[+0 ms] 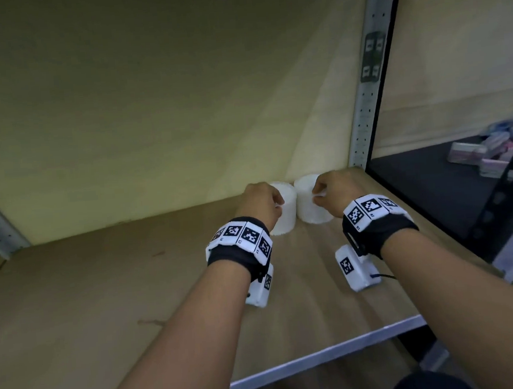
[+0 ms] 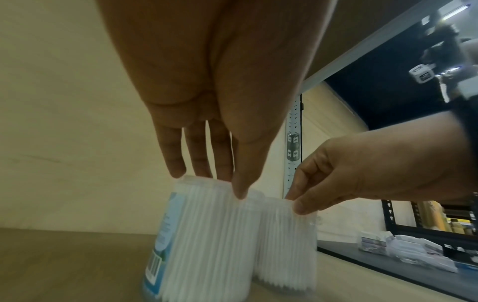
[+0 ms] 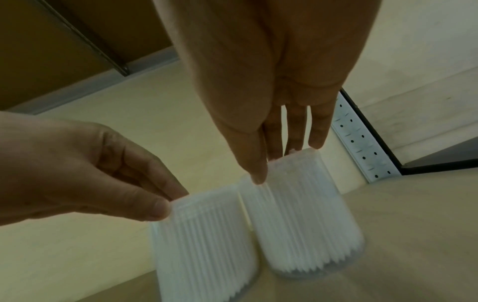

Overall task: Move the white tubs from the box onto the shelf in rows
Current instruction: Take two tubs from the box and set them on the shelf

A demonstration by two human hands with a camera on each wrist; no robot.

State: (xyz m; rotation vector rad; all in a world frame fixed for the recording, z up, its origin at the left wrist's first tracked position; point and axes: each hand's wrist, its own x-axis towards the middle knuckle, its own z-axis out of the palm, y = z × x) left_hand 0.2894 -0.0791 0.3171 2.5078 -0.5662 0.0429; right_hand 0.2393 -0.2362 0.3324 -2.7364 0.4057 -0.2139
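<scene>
Two white tubs stand upright and side by side at the back right corner of the wooden shelf (image 1: 133,280). My left hand (image 1: 276,203) pinches the top rim of the left tub (image 1: 286,219) from above, thumb in front and fingers behind. In the same way my right hand (image 1: 321,193) pinches the rim of the right tub (image 1: 310,208). In the left wrist view the left tub (image 2: 201,245) carries a blue label with a barcode, and the right tub (image 2: 287,245) stands just beside it. The right wrist view shows both tubs resting on the board. The box is out of view.
A perforated metal upright (image 1: 365,109) rises just right of the tubs, against the cream back wall (image 1: 150,110). Beyond it lies a dark shelf (image 1: 432,186) with several small packets (image 1: 476,155). A metal strip (image 1: 323,355) edges the shelf front.
</scene>
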